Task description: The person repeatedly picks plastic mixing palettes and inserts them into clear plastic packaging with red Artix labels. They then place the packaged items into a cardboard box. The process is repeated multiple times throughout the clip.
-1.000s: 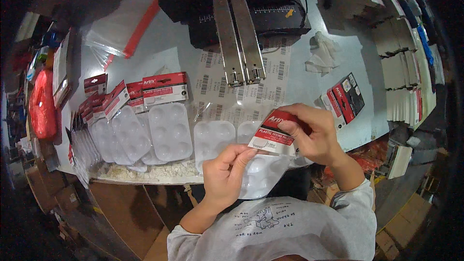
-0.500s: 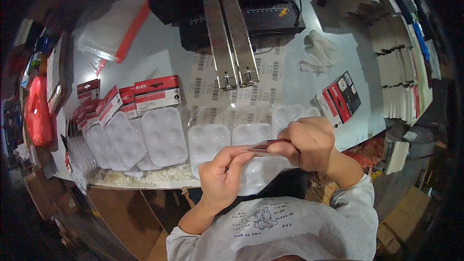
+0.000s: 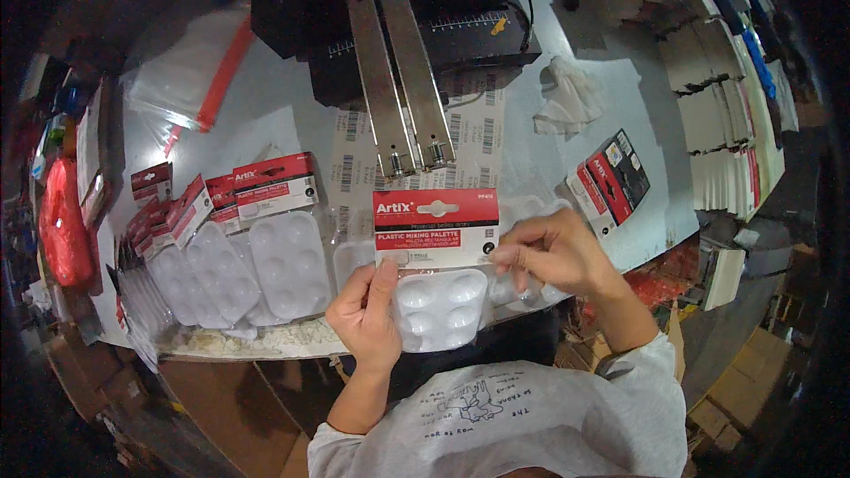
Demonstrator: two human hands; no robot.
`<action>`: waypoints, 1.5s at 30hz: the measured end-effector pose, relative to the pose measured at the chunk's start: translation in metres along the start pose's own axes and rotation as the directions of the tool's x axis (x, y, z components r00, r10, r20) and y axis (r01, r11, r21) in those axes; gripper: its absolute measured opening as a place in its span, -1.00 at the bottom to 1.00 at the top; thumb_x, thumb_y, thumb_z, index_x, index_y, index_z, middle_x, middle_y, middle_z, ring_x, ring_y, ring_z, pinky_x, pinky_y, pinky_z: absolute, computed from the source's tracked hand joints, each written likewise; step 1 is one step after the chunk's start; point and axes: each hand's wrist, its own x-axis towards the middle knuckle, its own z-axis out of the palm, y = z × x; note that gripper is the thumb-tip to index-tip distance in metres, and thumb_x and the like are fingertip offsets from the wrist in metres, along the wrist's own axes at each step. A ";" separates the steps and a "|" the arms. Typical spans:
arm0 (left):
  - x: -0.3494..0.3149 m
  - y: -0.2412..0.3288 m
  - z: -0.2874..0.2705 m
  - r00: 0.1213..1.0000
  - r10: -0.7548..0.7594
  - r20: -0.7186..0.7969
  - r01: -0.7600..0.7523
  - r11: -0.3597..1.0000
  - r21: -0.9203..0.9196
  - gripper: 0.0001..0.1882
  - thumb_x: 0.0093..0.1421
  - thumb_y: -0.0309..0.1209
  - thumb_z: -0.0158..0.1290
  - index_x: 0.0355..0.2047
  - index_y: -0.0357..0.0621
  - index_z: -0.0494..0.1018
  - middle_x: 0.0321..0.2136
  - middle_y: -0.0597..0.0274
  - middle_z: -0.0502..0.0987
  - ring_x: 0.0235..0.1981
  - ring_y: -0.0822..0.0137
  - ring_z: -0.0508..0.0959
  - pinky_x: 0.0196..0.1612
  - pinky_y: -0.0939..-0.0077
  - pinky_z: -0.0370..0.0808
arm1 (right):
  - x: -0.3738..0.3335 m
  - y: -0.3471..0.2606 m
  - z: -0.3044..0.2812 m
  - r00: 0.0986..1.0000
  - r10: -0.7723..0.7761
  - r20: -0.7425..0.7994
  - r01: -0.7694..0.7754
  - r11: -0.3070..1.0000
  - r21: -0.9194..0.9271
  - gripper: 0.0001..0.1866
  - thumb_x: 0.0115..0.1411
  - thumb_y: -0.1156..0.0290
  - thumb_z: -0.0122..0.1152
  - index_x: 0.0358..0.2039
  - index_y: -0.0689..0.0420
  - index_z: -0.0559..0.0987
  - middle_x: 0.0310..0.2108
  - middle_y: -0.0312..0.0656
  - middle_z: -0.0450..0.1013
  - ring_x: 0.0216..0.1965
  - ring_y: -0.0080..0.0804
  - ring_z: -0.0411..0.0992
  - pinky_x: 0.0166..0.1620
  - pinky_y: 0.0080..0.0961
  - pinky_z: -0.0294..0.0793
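Note:
A white plastic paint palette with round wells hangs in a clear bag below a folded red and white header card. My left hand pinches this pack at the card's lower left corner, thumb on the front. At the card's right edge, my right hand has its thumb and curled fingers against the corner; the fingertips behind are partly hidden. Other bagged palettes with similar cards lie overlapping on the left of the table. More white palettes lie partly hidden behind the held pack.
A black machine with two metal arms reaches over the table's middle, above a barcode-label sheet. Folded header cards lie at right, beside stacked cards. Clear bags lie far left; a crumpled white piece lies far right.
The pack has turned from edge-on to face me, its card now upright and flat. My right hand has eased from a tight grip to the card's right edge. The view has shifted slightly.

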 end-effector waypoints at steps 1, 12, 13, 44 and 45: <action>0.000 -0.001 0.001 1.000 -0.017 0.015 0.017 1.000 -0.003 -0.81 0.14 -0.43 0.07 -0.50 -0.36 0.49 -0.65 0.44 0.36 -0.60 0.65 0.21 -0.53 0.77 0.14 | -0.003 0.004 0.001 1.000 -0.029 -0.008 0.030 0.995 0.097 -0.83 0.07 0.45 0.17 -0.53 0.32 0.57 -0.62 -0.22 0.47 -0.68 -0.61 0.38 -0.61 -0.70 0.29; 0.015 0.000 0.002 0.994 -0.031 0.108 0.017 0.992 0.125 -0.75 0.27 -0.37 -0.13 -0.49 -0.28 0.35 -0.60 0.39 0.35 -0.51 0.61 0.23 -0.42 0.71 0.23 | 0.013 0.010 0.012 0.998 -0.029 0.053 0.004 0.908 0.420 -0.78 0.18 0.36 0.08 -0.47 0.27 0.54 -0.58 -0.27 0.46 -0.60 -0.61 0.41 -0.52 -0.70 0.39; 0.016 -0.002 0.003 0.993 -0.049 0.105 0.037 0.992 0.121 -0.75 0.27 -0.38 -0.13 -0.50 -0.28 0.35 -0.60 0.40 0.35 -0.51 0.61 0.23 -0.43 0.71 0.23 | 0.015 0.011 0.011 0.998 -0.032 0.060 0.005 0.911 0.411 -0.78 0.18 0.37 0.08 -0.47 0.27 0.54 -0.58 -0.26 0.46 -0.60 -0.61 0.41 -0.52 -0.70 0.39; 0.005 0.005 0.001 0.997 0.040 0.068 -0.052 0.982 0.183 -0.81 0.23 -0.45 -0.11 -0.48 -0.31 0.38 -0.61 0.38 0.37 -0.53 0.60 0.23 -0.46 0.70 0.23 | 0.009 0.010 0.019 0.998 -0.058 -0.015 0.059 0.906 0.418 -0.81 0.13 0.48 0.06 -0.55 0.31 0.51 -0.63 -0.22 0.42 -0.69 -0.57 0.35 -0.58 -0.70 0.30; 0.010 0.005 0.003 0.997 0.025 0.068 -0.036 0.986 0.165 -0.81 0.24 -0.45 -0.12 -0.47 -0.30 0.37 -0.60 0.37 0.36 -0.52 0.60 0.24 -0.44 0.69 0.23 | 0.011 0.009 0.019 1.000 0.020 -0.001 -0.018 0.906 0.423 -0.82 0.13 0.48 0.06 -0.54 0.31 0.50 -0.62 -0.22 0.41 -0.70 -0.57 0.33 -0.59 -0.70 0.29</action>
